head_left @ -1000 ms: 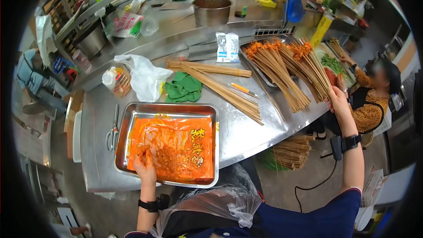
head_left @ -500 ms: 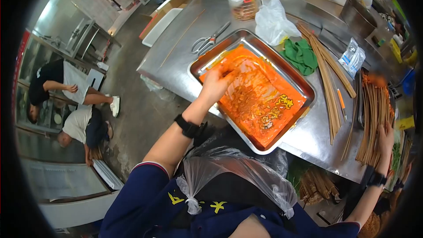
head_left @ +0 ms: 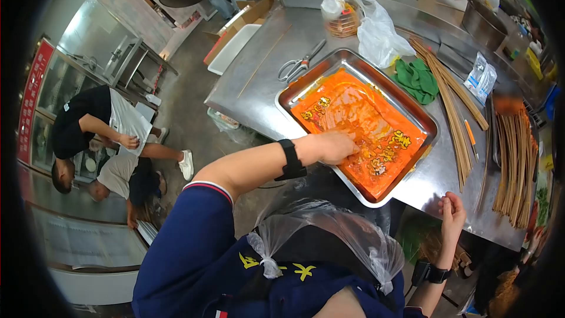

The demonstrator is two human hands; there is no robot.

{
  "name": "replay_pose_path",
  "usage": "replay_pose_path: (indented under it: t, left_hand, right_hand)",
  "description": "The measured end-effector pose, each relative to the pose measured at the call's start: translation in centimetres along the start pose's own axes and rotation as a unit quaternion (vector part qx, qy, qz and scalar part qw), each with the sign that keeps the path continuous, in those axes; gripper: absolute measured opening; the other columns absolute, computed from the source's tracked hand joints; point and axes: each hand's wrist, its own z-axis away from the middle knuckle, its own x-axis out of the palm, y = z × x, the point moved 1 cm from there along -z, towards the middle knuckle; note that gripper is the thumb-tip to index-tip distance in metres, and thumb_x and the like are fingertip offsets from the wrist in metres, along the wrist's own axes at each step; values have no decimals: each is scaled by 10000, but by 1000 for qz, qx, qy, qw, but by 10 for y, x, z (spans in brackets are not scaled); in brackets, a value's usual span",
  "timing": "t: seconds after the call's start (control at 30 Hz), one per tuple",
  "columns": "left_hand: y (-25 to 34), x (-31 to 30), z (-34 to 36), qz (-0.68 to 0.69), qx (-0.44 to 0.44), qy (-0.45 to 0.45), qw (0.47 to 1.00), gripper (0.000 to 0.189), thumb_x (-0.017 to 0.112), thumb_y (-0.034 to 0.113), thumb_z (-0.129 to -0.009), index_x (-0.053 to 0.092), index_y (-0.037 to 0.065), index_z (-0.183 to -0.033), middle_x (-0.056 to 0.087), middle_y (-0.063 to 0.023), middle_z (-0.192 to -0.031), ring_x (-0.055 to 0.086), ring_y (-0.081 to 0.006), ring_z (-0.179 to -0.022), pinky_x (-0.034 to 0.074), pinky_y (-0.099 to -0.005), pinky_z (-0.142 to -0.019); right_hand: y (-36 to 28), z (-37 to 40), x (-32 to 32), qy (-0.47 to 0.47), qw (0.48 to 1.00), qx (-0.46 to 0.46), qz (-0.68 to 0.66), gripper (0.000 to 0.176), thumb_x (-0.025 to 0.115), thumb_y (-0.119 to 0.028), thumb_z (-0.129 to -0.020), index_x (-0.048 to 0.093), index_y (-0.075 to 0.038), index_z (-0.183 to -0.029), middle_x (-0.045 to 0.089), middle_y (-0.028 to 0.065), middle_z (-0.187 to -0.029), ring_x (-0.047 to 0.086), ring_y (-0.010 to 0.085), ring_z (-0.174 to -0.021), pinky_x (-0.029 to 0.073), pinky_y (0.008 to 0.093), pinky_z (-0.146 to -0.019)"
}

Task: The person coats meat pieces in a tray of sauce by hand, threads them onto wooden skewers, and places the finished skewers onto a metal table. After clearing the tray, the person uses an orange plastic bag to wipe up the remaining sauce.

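Note:
A steel tray (head_left: 294, 91) on the metal table (head_left: 259, 76) holds an opened orange bag (head_left: 353, 112) of red marinated pieces. My left hand (head_left: 335, 146) reaches over the tray's near rim. Its fingers curl down into the pieces on the bag, and the fingertips are hidden. My right hand (head_left: 452, 212) hovers off the table's near edge, with loosely bent fingers and nothing visible in them. Bare bamboo skewers (head_left: 453, 112) lie right of the tray. Beyond them lies a pile of loaded skewers (head_left: 515, 165).
Scissors (head_left: 299, 66), a green cloth (head_left: 419, 78), a white plastic bag (head_left: 376, 32) and a small jar (head_left: 340, 19) lie beyond the tray. A metal pot (head_left: 485, 20) stands at the far right. Two people (head_left: 100, 135) crouch on the floor to the left.
My right hand has left the pile of loaded skewers and come back to the table's near edge. My left hand has slid toward the tray's near side. My view has swung left.

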Motion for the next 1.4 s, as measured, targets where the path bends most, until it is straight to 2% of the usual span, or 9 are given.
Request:
replay_pose_path:
  t: [0.33, 0.43, 0.5, 0.67, 0.9, 1.0, 1.17, 1.23, 1.4]
  left_hand:
    - [-69, -3, 1, 48, 47, 169, 983, 378, 553, 160, -736, 493, 37, -1089, 493, -206, -1060, 500, -348, -982, 417, -420, -795]
    - [-82, -13, 12, 0, 12, 98, 995, 402, 536, 156, -743, 475, 42, -1123, 528, -174, -1017, 494, -332, -998, 406, -407, -825]
    - [-97, -22, 10, -40, 62, 64, 995, 395, 531, 151, -736, 497, 61, -1119, 564, -138, -980, 494, -300, -1020, 386, -381, -871]
    - [-111, -39, 15, -269, 160, 10, 950, 349, 555, 145, -703, 558, 95, -1048, 577, -91, -1002, 493, -242, -1033, 334, -389, -921]
    - [-106, -38, 21, -147, 110, 17, 983, 317, 522, 104, -719, 570, 97, -1033, 537, -115, -1102, 458, -298, -1079, 360, -404, -914]
    - [-103, -39, 27, -181, 144, 57, 971, 324, 512, 98, -727, 562, 82, -1047, 551, -125, -1073, 460, -304, -1080, 370, -393, -906]
    - [-106, -45, 22, -206, 165, -16, 964, 283, 543, 109, -706, 576, 60, -983, 581, -121, -968, 489, -289, -1018, 393, -353, -875]
    - [-102, -45, 22, -227, 182, -8, 957, 228, 561, 123, -693, 600, 57, -908, 575, -120, -941, 494, -282, -989, 400, -357, -858]
    - [-96, -40, 32, -231, 223, 16, 947, 201, 576, 150, -688, 618, 68, -867, 569, -112, -954, 492, -282, -989, 406, -364, -846]
  right_hand:
    - [55, -34, 23, 113, 991, -55, 45, 219, 499, -159, -879, 555, 16, -997, 578, 33, -829, 512, 60, -690, 411, 181, -589]
    - [61, -34, 30, 189, 979, -54, 60, 221, 495, -162, -880, 560, 15, -995, 578, 37, -838, 524, 78, -718, 424, 195, -618]
    - [45, -30, 38, 238, 924, -165, 250, 214, 497, -157, -878, 561, 18, -981, 580, 46, -843, 531, 89, -732, 434, 206, -645]
    - [37, -27, 35, 201, 960, -102, 164, 187, 489, -132, -881, 556, 25, -958, 560, 36, -816, 516, 81, -709, 428, 206, -649]
    - [33, -20, 45, 182, 981, -51, 49, 190, 493, -160, -885, 554, -11, -985, 566, 8, -770, 507, 39, -643, 409, 160, -549]
    - [6, 4, 69, 79, 991, 80, -65, 219, 496, -218, -885, 552, -23, -967, 599, 47, -761, 536, 62, -534, 400, 168, -422]
    - [-49, 53, 133, -162, 935, 243, -203, 383, 586, -178, -828, 421, 33, -1103, 568, 113, -891, 616, 188, -707, 527, 261, -575]
    - [-48, 55, 142, -178, 904, 250, -297, 321, 571, -138, -832, 411, 19, -1063, 567, 120, -886, 620, 192, -698, 531, 265, -581]
    - [-49, 43, 132, -46, 952, 186, -237, 192, 526, -93, -837, 427, -9, -978, 553, 61, -740, 571, 123, -567, 472, 213, -490]
